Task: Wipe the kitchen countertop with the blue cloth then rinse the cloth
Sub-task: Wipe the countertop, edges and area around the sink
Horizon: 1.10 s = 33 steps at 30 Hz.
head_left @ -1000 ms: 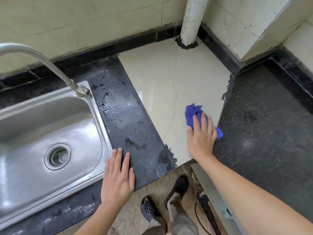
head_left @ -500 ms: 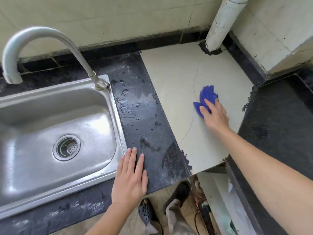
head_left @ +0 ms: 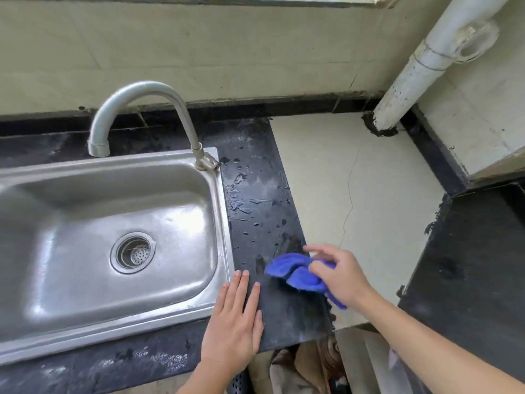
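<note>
The blue cloth (head_left: 295, 273) is bunched in my right hand (head_left: 339, 274), which grips it with curled fingers over the near part of the black countertop strip (head_left: 255, 194), close to the cream tile section (head_left: 369, 194). Water drops lie on the far part of that black strip. My left hand (head_left: 234, 322) rests flat, fingers straight, on the counter at the sink's right front corner, just left of the cloth. The steel sink (head_left: 216, 217) and its curved tap (head_left: 147, 89) are to the left; no water is running.
A white drain pipe (head_left: 420, 72) stands at the back right corner. A second black counter (head_left: 468, 265) lies to the right. Between the counters at the front is an open gap (head_left: 312, 365) with clutter below. A tiled wall (head_left: 199, 46) runs behind.
My right hand has carried the cloth from the cream tile leftward and nearer, onto the black strip by the sink. The left hand stayed flat in place. My view has tilted up and left.
</note>
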Each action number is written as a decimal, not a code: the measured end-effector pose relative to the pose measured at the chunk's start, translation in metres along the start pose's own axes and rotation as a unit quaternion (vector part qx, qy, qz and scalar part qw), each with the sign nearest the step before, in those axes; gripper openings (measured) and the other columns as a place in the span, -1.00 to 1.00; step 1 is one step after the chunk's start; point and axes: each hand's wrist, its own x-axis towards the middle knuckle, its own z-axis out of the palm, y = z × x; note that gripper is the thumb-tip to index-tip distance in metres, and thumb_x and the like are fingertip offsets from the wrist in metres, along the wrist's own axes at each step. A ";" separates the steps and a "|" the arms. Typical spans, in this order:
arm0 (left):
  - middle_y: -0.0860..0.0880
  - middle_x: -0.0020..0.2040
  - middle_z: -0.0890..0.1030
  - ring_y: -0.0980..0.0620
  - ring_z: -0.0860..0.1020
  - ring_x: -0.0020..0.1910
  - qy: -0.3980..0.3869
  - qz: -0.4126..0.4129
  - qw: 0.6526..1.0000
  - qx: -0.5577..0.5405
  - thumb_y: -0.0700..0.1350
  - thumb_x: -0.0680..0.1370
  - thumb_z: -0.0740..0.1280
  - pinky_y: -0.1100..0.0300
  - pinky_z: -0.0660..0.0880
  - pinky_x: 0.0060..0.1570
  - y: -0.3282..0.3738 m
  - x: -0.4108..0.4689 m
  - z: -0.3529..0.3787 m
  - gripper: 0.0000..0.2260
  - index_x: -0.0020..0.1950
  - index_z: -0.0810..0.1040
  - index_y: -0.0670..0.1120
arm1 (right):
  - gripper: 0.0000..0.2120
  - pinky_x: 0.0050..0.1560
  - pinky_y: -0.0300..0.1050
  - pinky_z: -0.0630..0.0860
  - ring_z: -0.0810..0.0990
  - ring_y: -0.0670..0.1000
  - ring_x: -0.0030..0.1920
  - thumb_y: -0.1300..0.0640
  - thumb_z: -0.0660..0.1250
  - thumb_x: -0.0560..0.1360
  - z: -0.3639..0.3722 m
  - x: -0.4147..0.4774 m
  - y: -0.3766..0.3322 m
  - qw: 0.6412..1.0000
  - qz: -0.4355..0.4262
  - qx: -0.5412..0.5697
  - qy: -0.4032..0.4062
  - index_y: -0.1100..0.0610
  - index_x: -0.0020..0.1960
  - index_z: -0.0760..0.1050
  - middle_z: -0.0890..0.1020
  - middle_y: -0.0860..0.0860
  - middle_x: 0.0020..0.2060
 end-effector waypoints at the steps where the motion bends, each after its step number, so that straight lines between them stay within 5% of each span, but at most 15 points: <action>1: -0.24 0.44 0.37 -0.20 0.28 0.45 0.001 0.000 1.000 0.003 0.01 0.60 0.06 -0.12 0.23 0.34 0.000 0.000 0.000 -0.54 0.36 0.49 -0.19 | -0.66 0.01 -0.24 0.44 0.58 -0.09 -0.15 0.23 0.36 0.43 -0.014 0.028 -0.005 0.999 0.002 0.012 0.045 -0.13 0.10 0.58 0.66 -0.10 -0.23; 4: -0.22 0.42 0.41 -0.18 0.33 0.43 0.013 0.007 1.000 -0.004 0.01 0.57 0.13 -0.10 0.27 0.31 0.001 0.000 0.001 -0.57 0.33 0.52 -0.17 | -0.57 0.27 -0.10 0.39 0.53 -0.01 0.15 0.06 0.33 0.51 -0.040 0.115 -0.020 0.991 0.022 -0.009 0.134 0.01 0.37 0.42 0.58 -0.04 0.15; 7: -0.17 0.29 0.53 -0.17 0.49 0.28 0.039 0.007 0.998 -0.042 -0.02 0.47 0.26 -0.08 0.31 0.27 -0.001 0.011 -0.008 -0.66 0.16 0.62 -0.11 | -0.55 0.40 0.07 0.22 0.24 0.09 0.44 -0.15 0.19 0.56 -0.016 0.161 -0.017 0.973 0.055 -0.174 0.142 -0.03 0.41 0.37 0.30 0.04 0.46; 10: -0.13 0.14 0.53 -0.15 0.53 0.12 0.094 -0.040 0.993 -0.052 -0.09 0.45 0.27 -0.10 0.34 0.24 -0.013 0.048 -0.019 -0.79 0.01 0.58 -0.11 | -0.69 0.26 -0.01 0.31 0.29 0.11 0.33 -0.11 0.27 0.52 0.019 0.154 -0.024 0.960 -0.045 -0.231 0.150 -0.07 0.23 0.52 0.38 0.01 0.37; 14: -0.27 0.26 0.50 -0.23 0.45 0.24 0.092 -0.188 0.977 -0.045 -0.07 0.47 0.17 -0.09 0.37 0.26 -0.028 0.122 -0.035 -0.62 0.17 0.56 -0.22 | -0.81 0.07 -0.16 0.36 0.40 0.04 0.18 0.05 0.43 0.36 0.024 0.136 -0.027 0.946 -0.187 -0.262 -0.034 -0.04 -0.04 0.53 0.37 -0.03 0.30; 17: -0.32 0.35 0.44 -0.28 0.44 0.32 0.058 -0.258 0.963 -0.056 -0.02 0.51 0.12 -0.03 0.29 0.34 -0.027 0.159 -0.035 -0.52 0.30 0.48 -0.28 | -0.80 -0.15 -0.21 0.33 0.53 0.02 -0.05 0.10 0.43 0.26 -0.009 0.172 -0.054 0.963 -0.108 -0.219 -0.118 -0.07 -0.20 0.44 0.52 -0.08 -0.04; 19: -0.33 0.41 0.35 -0.27 0.36 0.40 0.046 -0.269 0.961 -0.045 0.01 0.57 0.07 -0.02 0.20 0.36 -0.024 0.168 -0.027 -0.49 0.35 0.44 -0.31 | -0.81 -0.26 -0.18 0.35 0.49 0.03 -0.23 0.07 0.43 0.21 -0.027 0.214 -0.081 0.988 -0.043 -0.111 -0.103 -0.03 -0.22 0.47 0.54 -0.06 -0.26; 21: -0.34 0.45 0.29 -0.25 0.27 0.45 0.045 -0.266 0.962 -0.034 0.03 0.63 -0.04 -0.04 0.18 0.37 -0.023 0.168 -0.019 -0.47 0.38 0.40 -0.33 | -0.78 -0.21 -0.16 0.37 0.50 0.01 -0.19 0.10 0.43 0.30 -0.042 0.264 -0.107 0.997 -0.049 -0.057 -0.012 0.02 -0.08 0.49 0.56 -0.04 -0.17; 25: -0.35 0.45 0.29 -0.24 0.23 0.46 0.058 -0.272 0.960 -0.027 0.04 0.64 -0.08 -0.02 0.12 0.43 -0.023 0.168 -0.011 -0.44 0.37 0.41 -0.35 | -0.57 0.18 0.01 0.38 0.44 0.22 0.17 0.14 0.30 0.45 -0.028 0.336 -0.122 0.974 -0.110 -0.182 0.081 0.17 0.31 0.38 0.48 0.18 0.19; 29: -0.37 0.44 0.28 -0.26 0.23 0.46 0.083 -0.263 0.961 -0.014 0.01 0.63 -0.03 -0.06 0.17 0.40 -0.024 0.170 -0.006 -0.47 0.36 0.41 -0.37 | -0.61 0.23 0.21 0.34 0.40 0.37 0.24 0.11 0.37 0.44 0.054 0.336 -0.091 0.918 -0.151 -0.356 0.093 0.31 0.18 0.47 0.48 0.32 0.16; 33: -0.36 0.45 0.28 -0.29 0.28 0.44 0.094 -0.260 0.961 -0.005 0.00 0.62 0.00 -0.11 0.25 0.34 -0.026 0.171 -0.003 -0.48 0.37 0.40 -0.36 | -0.74 0.13 0.13 0.36 0.43 0.28 0.21 0.19 0.33 0.41 0.075 0.339 -0.105 0.922 -0.232 -0.308 0.037 0.20 0.09 0.58 0.54 0.17 0.13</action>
